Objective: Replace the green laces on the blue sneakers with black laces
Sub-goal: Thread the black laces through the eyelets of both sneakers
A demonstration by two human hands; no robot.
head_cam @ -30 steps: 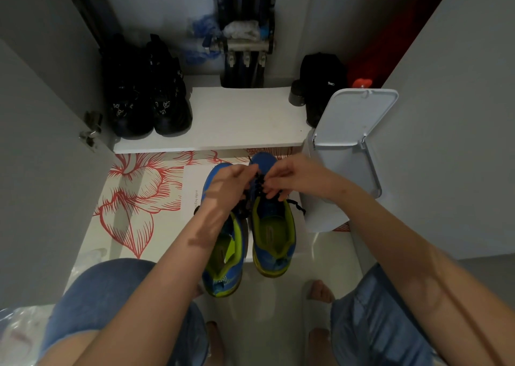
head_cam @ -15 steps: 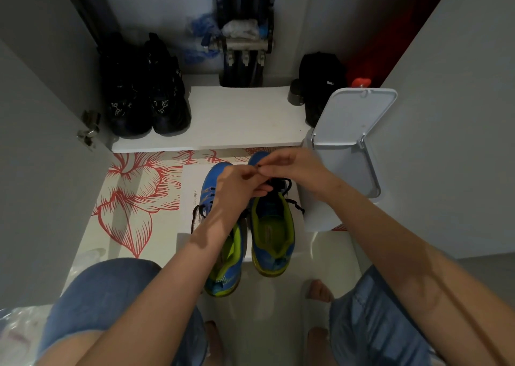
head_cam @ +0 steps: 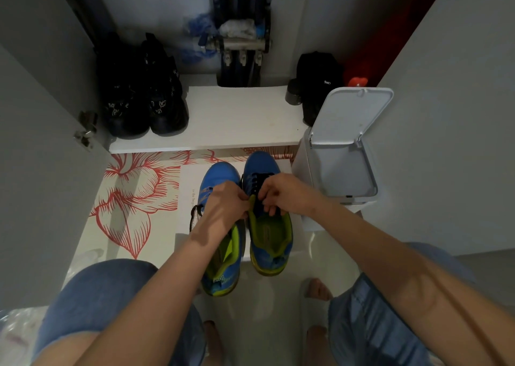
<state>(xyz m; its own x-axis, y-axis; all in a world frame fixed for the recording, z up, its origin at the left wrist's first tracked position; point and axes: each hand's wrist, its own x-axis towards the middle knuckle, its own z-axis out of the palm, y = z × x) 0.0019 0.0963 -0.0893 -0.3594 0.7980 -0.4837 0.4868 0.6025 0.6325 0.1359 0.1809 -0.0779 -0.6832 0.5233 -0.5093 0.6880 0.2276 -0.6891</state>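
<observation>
The place is a narrow corner with a pale floor (head_cam: 278,296), a mat (head_cam: 131,198) printed with red flowers, and a low white shelf (head_cam: 237,120) that carries a pair of black shoes (head_cam: 142,98). A white bin (head_cam: 342,153) stands at the right with its lid up, perhaps ready for rubbish. The blue sneakers (head_cam: 262,165) stand side by side on a white sheet (head_cam: 189,187) between the person's knees, toes pointing away. I think this keeps both shoes within easy reach and lets the eyelets face the person. The right hand (head_cam: 284,195) is closed in a pinch on the black lace (head_cam: 257,180) at the top of the right sneaker. The left hand (head_cam: 223,209) lies over the left sneaker with its fingers curled against the tongue of the right one. What they hold is hidden, so I cannot tell. The two hands seem to pull the lace tight from both sides. The sneakers are bright blue with a yellow-green lining (head_cam: 269,230). The right one shows black lacing, and a dark lace end (head_cam: 195,215) hangs beside the left one. No green lace shows.
</observation>
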